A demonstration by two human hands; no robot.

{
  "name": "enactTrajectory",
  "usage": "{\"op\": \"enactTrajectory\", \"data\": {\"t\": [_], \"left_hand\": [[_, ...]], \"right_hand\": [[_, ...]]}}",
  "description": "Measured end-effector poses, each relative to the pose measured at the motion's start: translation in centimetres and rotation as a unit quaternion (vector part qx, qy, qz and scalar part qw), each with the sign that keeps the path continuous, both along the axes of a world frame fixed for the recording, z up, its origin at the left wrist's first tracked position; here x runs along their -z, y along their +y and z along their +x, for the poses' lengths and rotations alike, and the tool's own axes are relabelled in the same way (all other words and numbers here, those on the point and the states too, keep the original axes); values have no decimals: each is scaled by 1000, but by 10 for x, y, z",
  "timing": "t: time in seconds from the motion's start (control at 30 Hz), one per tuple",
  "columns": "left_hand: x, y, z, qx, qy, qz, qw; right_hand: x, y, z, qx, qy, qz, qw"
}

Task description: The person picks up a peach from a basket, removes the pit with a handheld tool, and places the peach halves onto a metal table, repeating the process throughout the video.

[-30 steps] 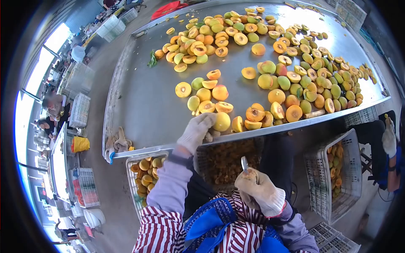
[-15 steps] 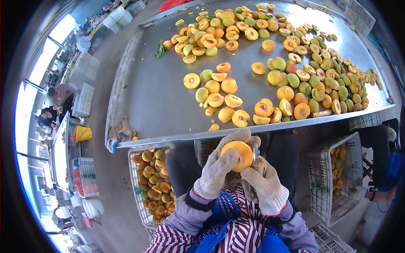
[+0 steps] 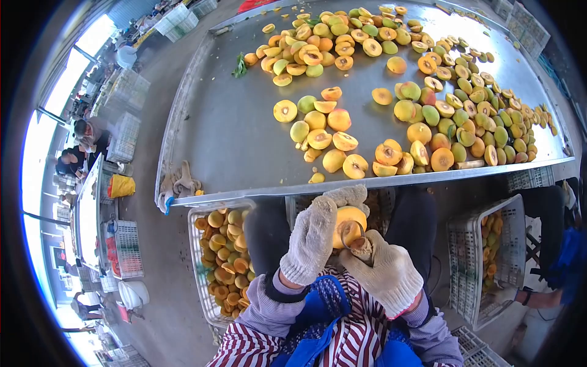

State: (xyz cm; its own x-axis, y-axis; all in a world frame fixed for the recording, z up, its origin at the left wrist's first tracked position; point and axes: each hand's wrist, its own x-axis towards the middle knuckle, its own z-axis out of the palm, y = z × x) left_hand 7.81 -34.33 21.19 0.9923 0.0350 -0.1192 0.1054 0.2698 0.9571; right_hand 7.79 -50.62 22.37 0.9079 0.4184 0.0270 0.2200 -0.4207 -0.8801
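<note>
My left hand, in a pale knitted glove, holds a halved yellow-orange fruit above my lap, just below the table edge. Its cut face with a brown centre is turned toward my right hand. That gloved hand is closed on a small tool with a curved metal loop, which touches the middle of the fruit. The fingertips around the handle are partly hidden. Loose fruit halves lie on the metal table just beyond my hands.
A crate of fruit halves stands left of my legs, another crate at the right. Larger fruit piles cover the table's far side and right. A person's arm shows at the right edge. Gloves lie on the table's left corner.
The fruit's cut face has turned into view, and the tool's loop has moved from its right edge to its centre. My right hand has turned over. The view has shifted slightly.
</note>
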Motion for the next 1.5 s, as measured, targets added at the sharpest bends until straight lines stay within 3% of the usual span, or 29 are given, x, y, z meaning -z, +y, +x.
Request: {"op": "enactTrajectory", "data": {"t": [0.07,0.1,0.17,0.2,0.23,0.27,0.3,0.37,0.4,0.43,0.5,0.57,0.63,0.7,0.77,0.8,0.87,0.97,1.07,1.1,1.13,1.17,1.23,1.3,1.37,1.43,1.5], "left_hand": [[1,0,-1,-9,-28,9,1000],[1,2,-1,6,-71,68,995],[-5,11,4,20,-111,125,986],[-17,19,15,102,-85,160,978],[-24,23,22,182,-59,194,962],[-24,21,22,180,-23,144,973],[-25,16,22,180,-25,145,973],[-20,-6,7,30,-202,84,975],[-13,-22,-6,-37,-180,35,982],[-8,-23,-7,-35,-181,35,982],[0,-23,-10,-62,-127,129,981],[-10,-22,-12,-56,-88,63,992],[-30,-11,-3,35,5,25,999],[-30,-9,3,49,20,20,998],[-38,-8,3,74,-29,131,988],[-34,-8,4,76,-27,131,988],[-25,-11,9,41,-238,259,935],[-41,-7,11,115,-144,287,940],[-35,-9,12,102,-194,304,927],[-34,-10,12,102,-194,305,927],[-34,-12,11,65,-281,346,893],[-33,-13,11,27,-367,382,848],[-26,-12,12,51,-368,348,861],[-24,-12,11,143,-160,146,966],[-23,-13,10,144,-210,197,947],[-6,-19,8,35,-359,184,914],[-8,-22,11,53,-381,200,901]], "right_hand": [[1,-1,-1,0,-12,12,1000],[1,-1,-2,1,-12,11,1000],[1,-1,-8,-19,56,24,998],[-1,-2,-7,-18,56,23,998],[-5,-2,-4,-22,154,27,987],[-10,-3,-1,-26,251,32,967],[-16,-5,5,-26,248,33,968],[-25,-12,11,-46,402,80,911],[-25,-13,11,-54,414,96,904],[-22,-13,10,-53,413,96,904],[-12,-11,4,-46,413,91,905],[-13,-12,4,-54,457,139,877],[-21,-15,7,-82,527,143,833],[-14,-17,4,-90,538,172,821],[-12,-21,5,-96,550,201,805],[-14,-24,7,-127,566,207,788],[-14,-28,7,-156,582,212,769],[-10,-29,2,-164,593,253,746],[-9,-31,-1,-141,583,255,758],[-5,-35,0,-176,603,282,725],[-2,-37,0,-209,620,309,690],[3,-37,-1,-207,619,311,691],[14,-37,-6,-194,655,342,645],[18,-37,-8,-206,655,376,623],[21,-36,-9,-229,650,444,573],[25,-39,-8,-230,663,427,570],[22,-39,-9,-228,673,412,570]]}}
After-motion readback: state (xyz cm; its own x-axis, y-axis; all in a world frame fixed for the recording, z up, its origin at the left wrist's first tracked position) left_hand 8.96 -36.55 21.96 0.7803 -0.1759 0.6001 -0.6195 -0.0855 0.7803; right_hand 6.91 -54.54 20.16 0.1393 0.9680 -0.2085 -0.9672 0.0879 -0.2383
